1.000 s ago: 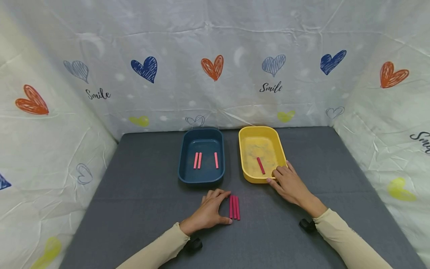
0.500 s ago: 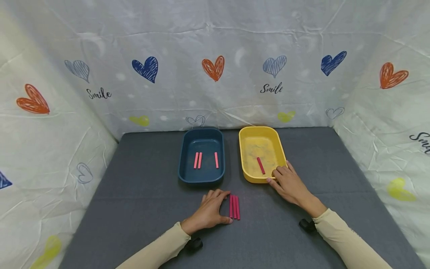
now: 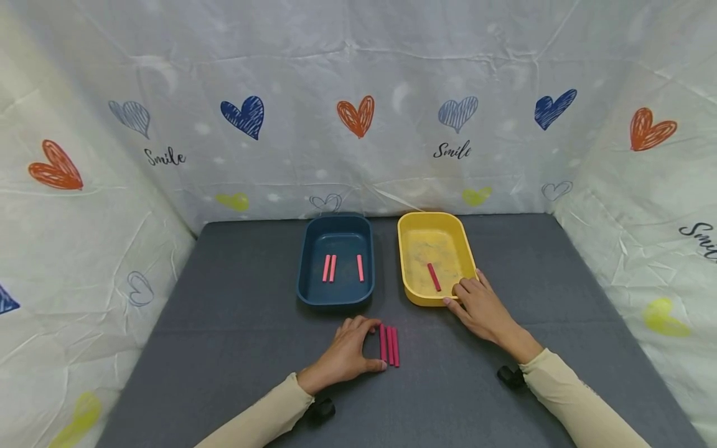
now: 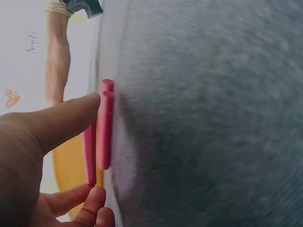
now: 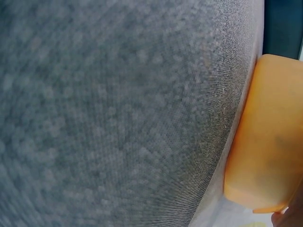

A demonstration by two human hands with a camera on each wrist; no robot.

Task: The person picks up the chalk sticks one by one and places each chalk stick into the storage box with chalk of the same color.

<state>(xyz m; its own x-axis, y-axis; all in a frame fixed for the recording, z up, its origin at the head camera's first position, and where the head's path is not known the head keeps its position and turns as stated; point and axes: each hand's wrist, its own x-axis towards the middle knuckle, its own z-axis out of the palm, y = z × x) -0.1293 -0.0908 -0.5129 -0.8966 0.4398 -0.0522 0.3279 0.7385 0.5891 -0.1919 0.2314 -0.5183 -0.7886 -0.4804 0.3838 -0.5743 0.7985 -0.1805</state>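
My left hand (image 3: 346,351) pinches a dark pink stick (image 3: 383,342) by its two ends, thumb at the near end and a finger at the far one. In the left wrist view this stick (image 4: 90,153) stands slightly apart from two matching sticks (image 4: 105,132), which lie side by side on the table. Thumb outside and fingers over the rim, my right hand (image 3: 486,314) holds the near right corner of a yellow tray (image 3: 422,300). One dark red stick (image 3: 434,277) lies inside that tray. The right wrist view shows mostly the tray's outer wall (image 5: 265,137).
Left of the yellow tray stands a dark blue tray (image 3: 336,304) with three light pink sticks (image 3: 333,269) in it. Both trays sit at the back of the grey-covered table (image 3: 241,298), before a white cloth (image 3: 291,155) printed with hearts.
The leftmost stick has shifted slightly left, away from the two beside it, together with my left hand. My right hand keeps its hold on the yellow tray.
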